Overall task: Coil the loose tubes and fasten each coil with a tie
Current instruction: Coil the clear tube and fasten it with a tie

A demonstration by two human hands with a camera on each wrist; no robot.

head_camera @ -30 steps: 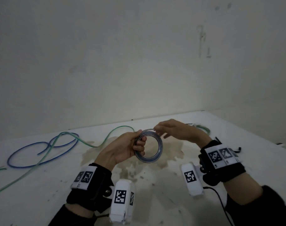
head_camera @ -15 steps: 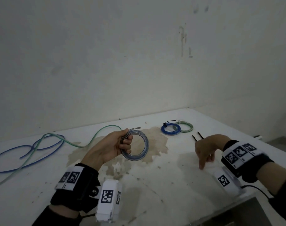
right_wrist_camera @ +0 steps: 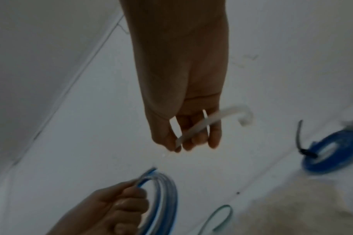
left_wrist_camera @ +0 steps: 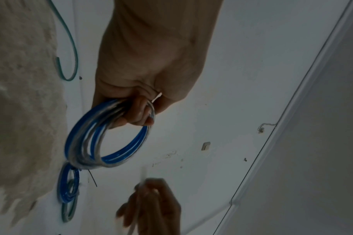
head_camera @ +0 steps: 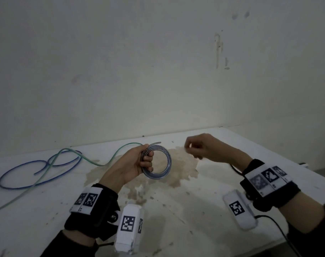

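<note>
so I've got the coil (head_camera: pixel 156 162) pinched in my left hand (head_camera: pixel 128 165), fingers curled through the ring and thumb clamping the turns together on the side nearest my wrist, the whole thing held up over the big stain on the table (head_camera: pixel 204 216). It's thin blue and clear tubing, weighs next to nothing, but it looks springy to me: one loose end (head_camera: pixel 154 143) already pokes up out of the top of the coil, so I reckon if I relax my grip the turns will fan out. Smooth plastic too, probably a bit slippery.

My right hand (head_camera: pixel 204 148) is up beside the coil, not touching it, pinching a white tie (right_wrist_camera: pixel 193 128) between thumb and fingertips. The tie looks flat and bendy, with its far end curled over.

My guess for the best spot to cinch is the free arc opposite my fingers, threading the tie through the middle of the coil. The coil that's done already (right_wrist_camera: pixel 330 152) lies on the table past the stain, with its black tie on
</note>
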